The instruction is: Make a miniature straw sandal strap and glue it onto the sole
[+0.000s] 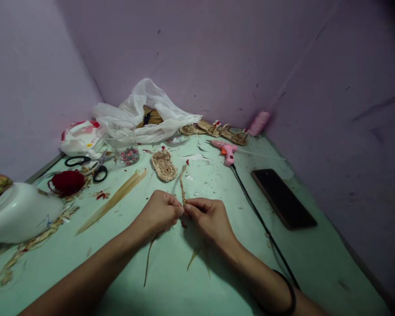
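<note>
Near the middle of the green table, my left hand point(164, 211) and my right hand point(210, 218) meet, both closed in a pinch on a thin braided straw strand point(182, 186). The braid rises from between my fingertips toward the back, with a small red bit by its far end. Loose strands hang below my hands: a long thin one under the left, shorter pale ones under the right. Beyond my hands lies a small woven straw sole point(164, 166). To the left is a flat bundle of straw strips point(115, 198).
Scissors point(99, 173), red yarn point(66, 182), a clear cup of beads point(129, 153) and a white pot point(26, 213) stand left. A pink glue gun point(228, 151) with black cord and a phone point(283, 198) lie right. A plastic bag point(151, 105) and woven sandals point(217, 129) are behind.
</note>
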The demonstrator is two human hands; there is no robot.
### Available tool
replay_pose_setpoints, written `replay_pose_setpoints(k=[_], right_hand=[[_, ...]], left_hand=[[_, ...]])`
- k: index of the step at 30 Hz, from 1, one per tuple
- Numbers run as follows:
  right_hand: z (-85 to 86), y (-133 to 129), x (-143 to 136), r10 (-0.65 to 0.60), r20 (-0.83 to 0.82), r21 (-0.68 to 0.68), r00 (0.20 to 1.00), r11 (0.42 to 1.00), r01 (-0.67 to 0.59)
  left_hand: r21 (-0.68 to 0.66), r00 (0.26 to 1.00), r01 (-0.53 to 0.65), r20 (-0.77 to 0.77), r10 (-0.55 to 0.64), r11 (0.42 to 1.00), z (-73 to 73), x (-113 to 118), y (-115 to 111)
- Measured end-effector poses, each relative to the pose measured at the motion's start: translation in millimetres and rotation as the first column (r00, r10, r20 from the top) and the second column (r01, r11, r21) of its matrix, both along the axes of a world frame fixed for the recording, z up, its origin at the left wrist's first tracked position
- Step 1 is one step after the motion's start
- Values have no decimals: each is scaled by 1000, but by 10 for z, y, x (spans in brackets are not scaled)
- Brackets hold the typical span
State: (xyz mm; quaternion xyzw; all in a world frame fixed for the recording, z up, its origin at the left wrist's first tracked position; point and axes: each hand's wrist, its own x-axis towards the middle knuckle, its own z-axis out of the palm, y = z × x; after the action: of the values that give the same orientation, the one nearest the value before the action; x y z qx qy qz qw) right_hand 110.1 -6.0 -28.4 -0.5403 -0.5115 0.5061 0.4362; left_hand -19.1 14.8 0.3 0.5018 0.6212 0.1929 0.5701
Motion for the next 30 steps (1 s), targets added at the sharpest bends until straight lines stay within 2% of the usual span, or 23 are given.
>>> replay_pose_setpoints(k=[5,7,10,12,15,17,19,21,25,28,30], right_hand=[[-2,21,17,25,-43,-74,999,997,-28],[22,27,38,40,15,-52,999,998,-39],[87,31,86,1,225,85,974,996,-21],[134,19,110,-12,350,128,937,991,-35],[168,-38,106,31,408,82,912,994,-70],[154,-93,79,5,467,166,884,982,-93],[116,-146,46,-76,584,332,808,931,-153],[70,-185,17,-174,689,458,704,857,-238],[12,-222,-23,-359,769,587,529,724,-362],[8,-240,-43,-399,769,620,500,658,-428],[24,-250,-40,-358,776,603,519,662,-445]], left_hand=[[162,977,143,136,-165,976,30,-29,18],[186,979,143,118,-167,972,29,-38,17],[194,993,59,88,-78,979,-17,-27,9],[177,995,-2,102,-16,984,-58,-2,-1],[104,981,-132,154,115,986,-84,56,-26],[53,961,-215,188,202,975,-68,99,-45],[6,944,-260,210,253,966,-36,133,-58],[-35,933,-277,230,277,960,-6,149,-61],[-97,914,-292,266,308,951,11,137,-54],[-104,909,-288,282,306,952,-5,131,-57],[-89,912,-280,284,294,956,-20,133,-61]])
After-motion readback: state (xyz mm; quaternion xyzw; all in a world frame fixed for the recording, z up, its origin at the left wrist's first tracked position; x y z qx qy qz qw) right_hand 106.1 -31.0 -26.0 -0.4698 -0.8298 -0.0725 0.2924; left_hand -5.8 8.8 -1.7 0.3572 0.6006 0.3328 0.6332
